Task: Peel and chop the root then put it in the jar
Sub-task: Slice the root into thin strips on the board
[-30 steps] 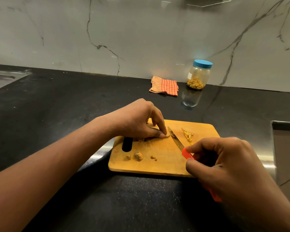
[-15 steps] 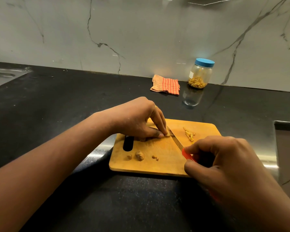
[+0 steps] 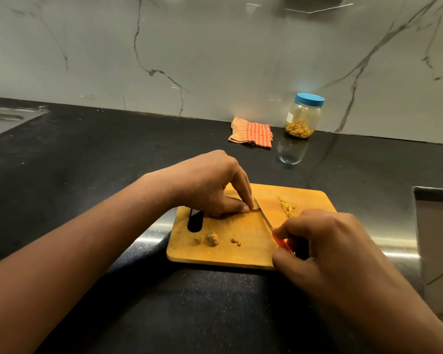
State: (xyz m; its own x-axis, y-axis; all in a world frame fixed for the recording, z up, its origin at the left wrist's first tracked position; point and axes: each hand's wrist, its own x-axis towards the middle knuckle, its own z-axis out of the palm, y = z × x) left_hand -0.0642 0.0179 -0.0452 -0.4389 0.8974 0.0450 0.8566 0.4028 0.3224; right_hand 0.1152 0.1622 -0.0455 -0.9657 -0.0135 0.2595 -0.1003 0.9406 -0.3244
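A: Your red-handled steel knife (image 3: pixel 262 215) has slid against the pale root stub (image 3: pixel 254 203), pinched mid rectangular wooden board (image 3: pixel 241 255) by your left hand (image 3: pixel 210 185).
B: Your right hand (image 3: pixel 330 246) grips its handle; with the blade this close, a slip cuts your fingertips (image 3: pixel 244 208).

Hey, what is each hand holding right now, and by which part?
The right hand grips the knife by its red handle. The left hand pinches a mostly hidden root piece against the cutting board.

black counter (image 3: pixel 113 154) | on it: board (image 3: pixel 223 254), cloth (image 3: pixel 251 130), jar (image 3: pixel 303 116)
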